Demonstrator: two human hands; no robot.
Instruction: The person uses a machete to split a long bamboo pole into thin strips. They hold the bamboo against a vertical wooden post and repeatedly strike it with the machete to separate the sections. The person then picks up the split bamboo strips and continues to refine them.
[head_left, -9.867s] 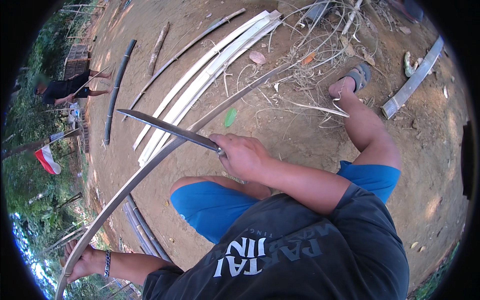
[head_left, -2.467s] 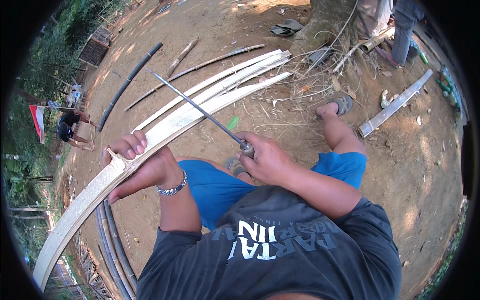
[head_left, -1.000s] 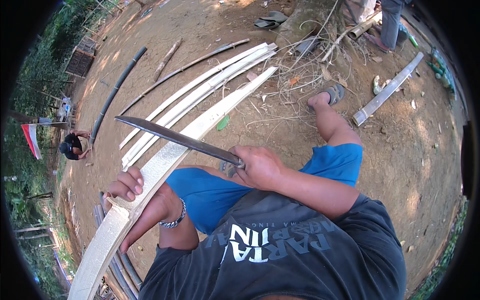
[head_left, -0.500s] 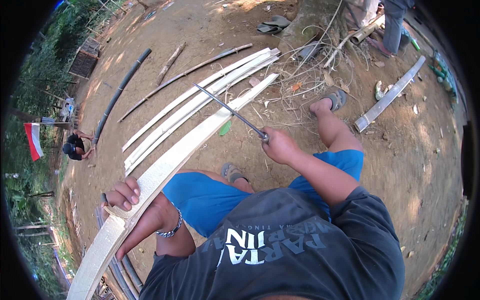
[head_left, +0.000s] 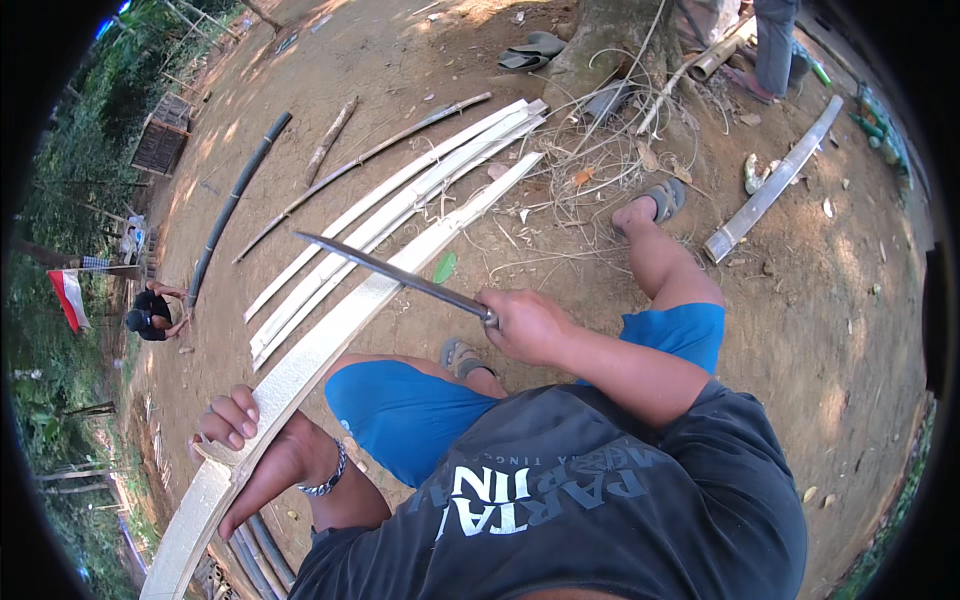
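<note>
The right hand (head_left: 527, 325) at frame centre is closing its grip fully around the handle of a long machete (head_left: 395, 276), blade pointing upper left. The left hand (head_left: 245, 440), lower left, is gripping a pale split bamboo strip (head_left: 340, 320) running diagonally from lower left toward upper centre, beside more strips (head_left: 400, 205) lying on the dirt ground (head_left: 800, 300).

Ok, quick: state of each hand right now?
Left hand: closed around the pale split bamboo strip.
Right hand: closed on the long knife.
</note>
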